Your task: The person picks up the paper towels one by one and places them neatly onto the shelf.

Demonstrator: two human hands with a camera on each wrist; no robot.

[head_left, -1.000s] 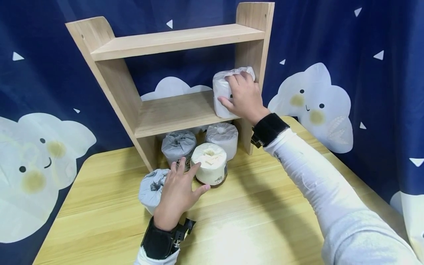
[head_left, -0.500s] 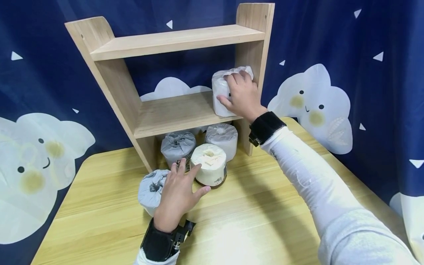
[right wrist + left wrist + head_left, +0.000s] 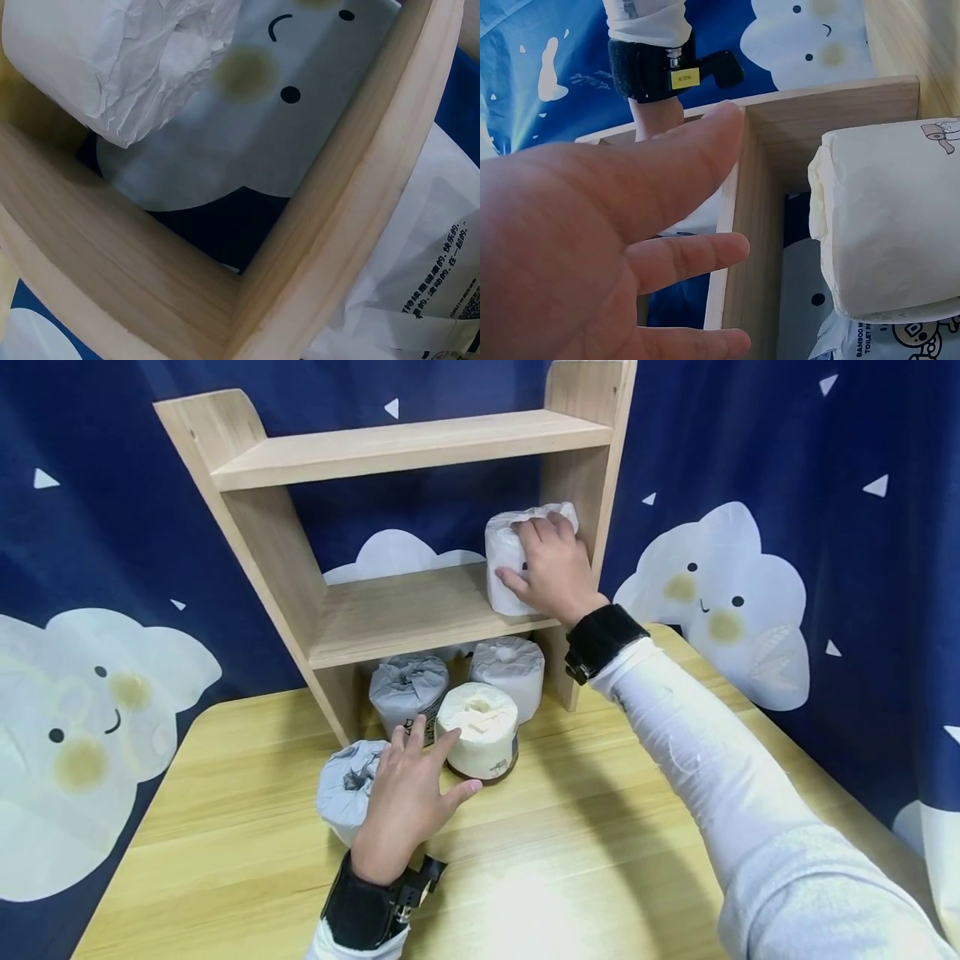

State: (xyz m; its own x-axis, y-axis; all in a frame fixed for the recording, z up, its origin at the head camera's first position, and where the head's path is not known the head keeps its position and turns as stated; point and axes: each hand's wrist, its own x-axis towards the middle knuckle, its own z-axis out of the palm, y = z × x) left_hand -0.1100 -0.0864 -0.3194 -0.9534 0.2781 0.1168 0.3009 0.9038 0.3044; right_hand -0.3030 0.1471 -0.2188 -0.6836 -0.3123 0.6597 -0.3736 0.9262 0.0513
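At the right end of the middle shelf stands a wrapped white toilet paper roll [image 3: 504,552]. My right hand [image 3: 553,564] grips it, fingers over its top and thumb on its front. In the right wrist view, this roll's printed wrapper [image 3: 439,255] shows at the right. My left hand [image 3: 408,793] hovers over the table with spread fingers and holds nothing. Beside it are a grey-wrapped roll [image 3: 341,797], partly hidden by the hand, and a cream roll [image 3: 476,735]. Behind these, another grey roll [image 3: 405,689] and a white roll [image 3: 513,672] stand under the shelf.
The wooden shelf unit [image 3: 420,452] stands at the back of the yellow wooden table [image 3: 225,860]. Its side panels and middle board [image 3: 405,606] border the right hand's space. A dark blue curtain [image 3: 750,443] with cloud faces hangs behind.
The right hand and the roll in its grip have shifted slightly back and left relative to the shelf's right panel. The left hand stays about where it was; the head view has tilted a little.
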